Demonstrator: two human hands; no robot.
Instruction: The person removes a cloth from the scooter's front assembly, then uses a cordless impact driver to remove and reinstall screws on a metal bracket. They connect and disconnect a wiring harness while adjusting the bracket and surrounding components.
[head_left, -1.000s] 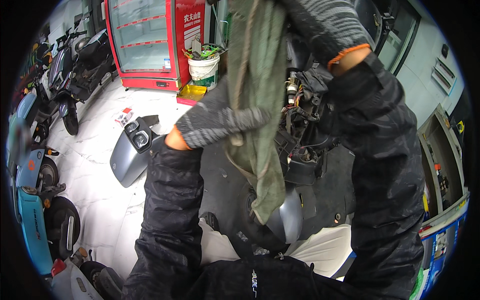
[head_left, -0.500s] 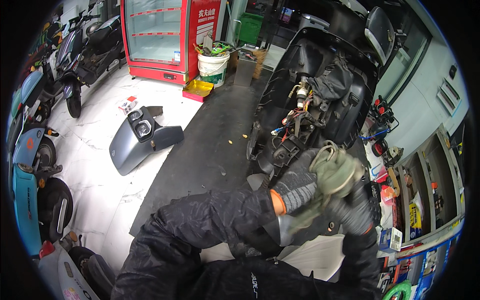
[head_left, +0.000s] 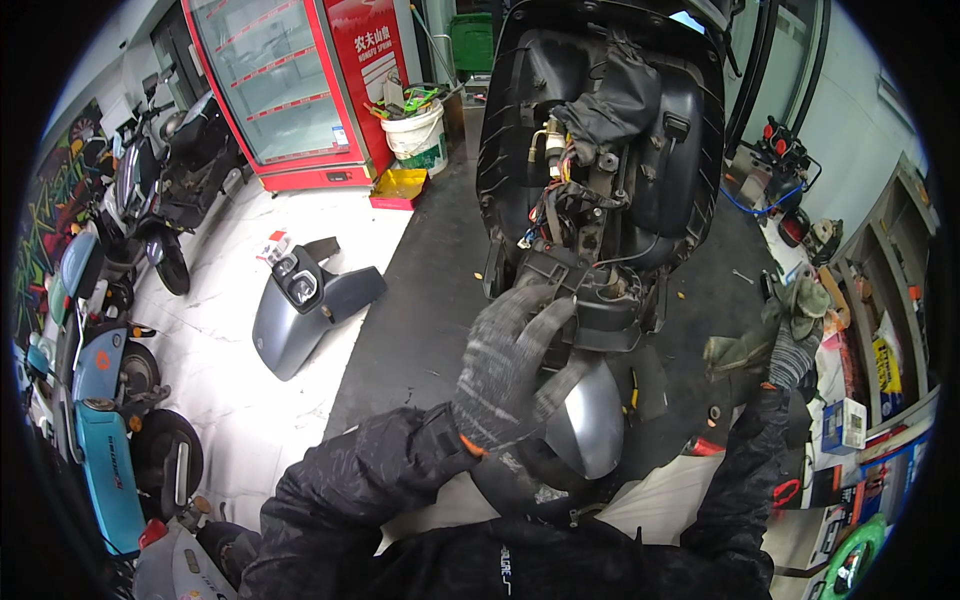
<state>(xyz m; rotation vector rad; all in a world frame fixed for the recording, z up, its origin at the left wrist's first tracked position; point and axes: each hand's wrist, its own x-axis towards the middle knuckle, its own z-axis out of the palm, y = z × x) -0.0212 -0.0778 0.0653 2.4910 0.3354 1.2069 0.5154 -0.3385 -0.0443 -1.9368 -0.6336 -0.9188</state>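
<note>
My left hand, in a grey knit glove, reaches to the black plastic housing at the lower front of a partly stripped scooter. Its fingers are stretched and spread, with the tips at the housing's edge; whether they press on it I cannot tell. Below them sits a silver mudguard over the front wheel. Out to the right, my gloved right hand is closed on a grey-green rag, which bunches above the fist and hangs to its left. Bare wires and connectors show in the scooter's open front.
A dark grey front panel lies on the white floor at left. Parked scooters line the left side. Behind stand a red-framed fridge, a white bucket of tools and a yellow tray. Shelves run along the right.
The rag, held up before the scooter between both hands, has gone right and down with my right hand. My left hand has come away from it to the housing. The view has shifted.
</note>
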